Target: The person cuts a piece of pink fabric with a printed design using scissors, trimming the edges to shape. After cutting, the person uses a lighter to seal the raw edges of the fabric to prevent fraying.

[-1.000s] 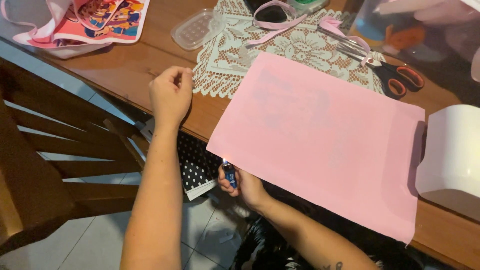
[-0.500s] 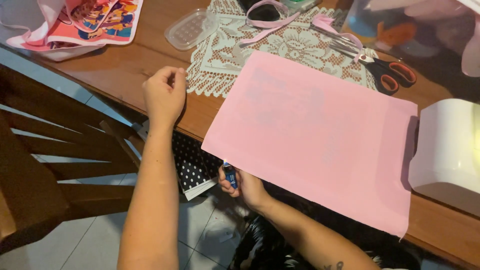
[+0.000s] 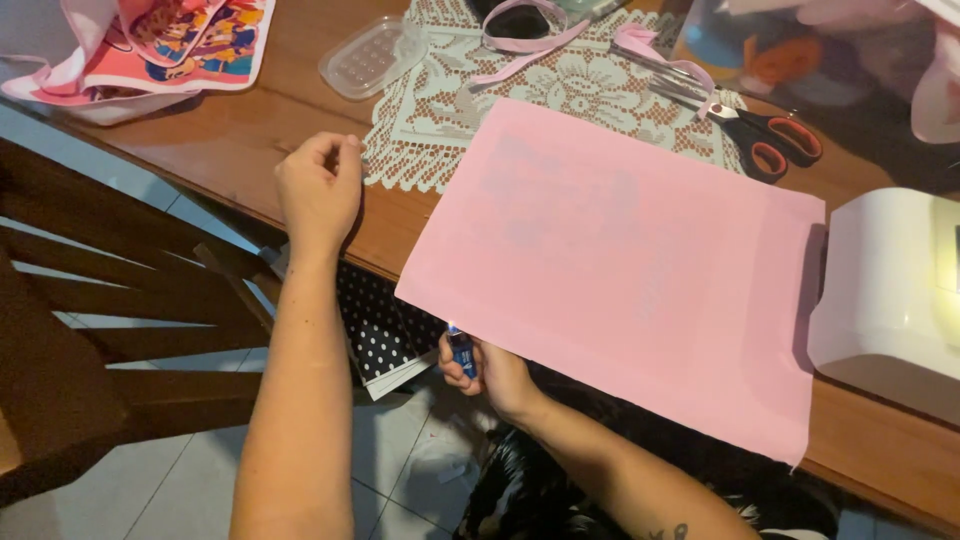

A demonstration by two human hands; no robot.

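Note:
A large pink sheet point(image 3: 620, 260) lies on the wooden table point(image 3: 240, 140), its near edge hanging over the table's front. My right hand point(image 3: 490, 370) is below that edge, gripping a small blue lighter point(image 3: 461, 350) with a tiny flame at its top, just under the sheet's near-left corner. My left hand point(image 3: 318, 190) rests in a loose fist on the table, beside the left edge of a white lace doily point(image 3: 470, 110). Nothing shows in the fist.
Red-handled scissors point(image 3: 770, 135) and pink ribbon point(image 3: 530, 40) lie on the doily at the back. A clear plastic lid point(image 3: 372, 57) and a colourful bag point(image 3: 150, 40) sit far left. A white machine point(image 3: 890, 290) stands right. A wooden chair point(image 3: 90, 320) is at left.
The view has shifted slightly. My left hand has stayed on the table and my right hand still holds the lighter under the sheet's corner.

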